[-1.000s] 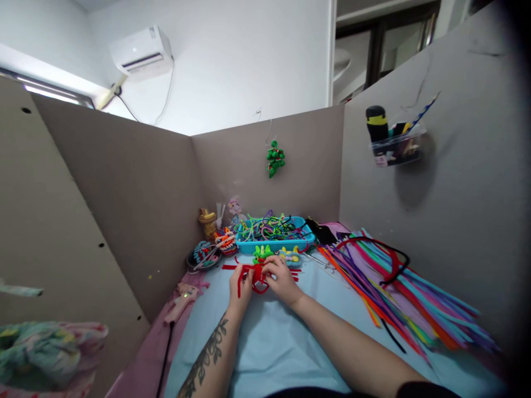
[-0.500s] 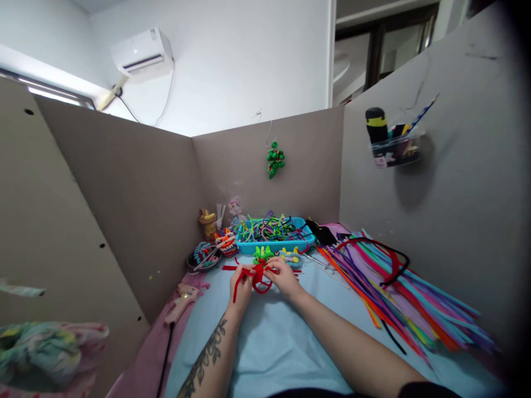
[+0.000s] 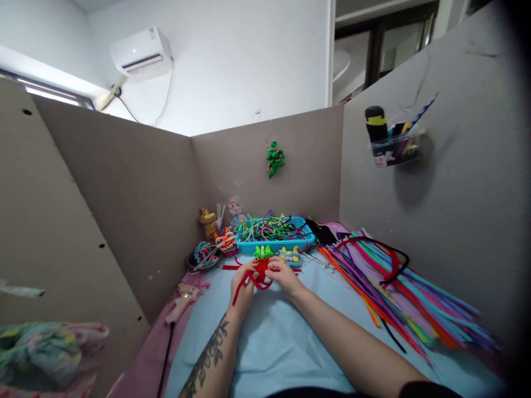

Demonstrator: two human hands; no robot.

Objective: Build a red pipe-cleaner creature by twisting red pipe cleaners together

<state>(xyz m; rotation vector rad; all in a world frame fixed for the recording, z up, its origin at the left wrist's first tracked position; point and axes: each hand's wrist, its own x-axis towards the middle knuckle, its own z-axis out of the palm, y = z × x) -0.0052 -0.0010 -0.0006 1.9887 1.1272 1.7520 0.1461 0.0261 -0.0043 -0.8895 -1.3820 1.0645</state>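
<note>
- Gray boards stand around a bench with a light blue cloth on it, and a white air conditioner is up on the wall at the upper left.
- Just below the middle of the frame is the fuzzy red piece, held up between the two hands. It is bright red, with a small bunched middle and a thin loop hanging under it. One long red strand hangs down over the left hand. The small bends are too tiny to make out.
- Half a second ago, less of the bunched red middle showed between the fingers. Now more of it shows, and the loop under it looks wider and reaches more to the left. The hands are in nearly the same spot.
- The left hand comes up from the bottom, with its fingers bent in. Its grip is closed on the left side of the red piece.
- The right hand comes in slanting from the lower right. Its grip is pinched on the right side of the red piece.
- Just past the hands are a green fuzzy thing and a blue tray.
</note>
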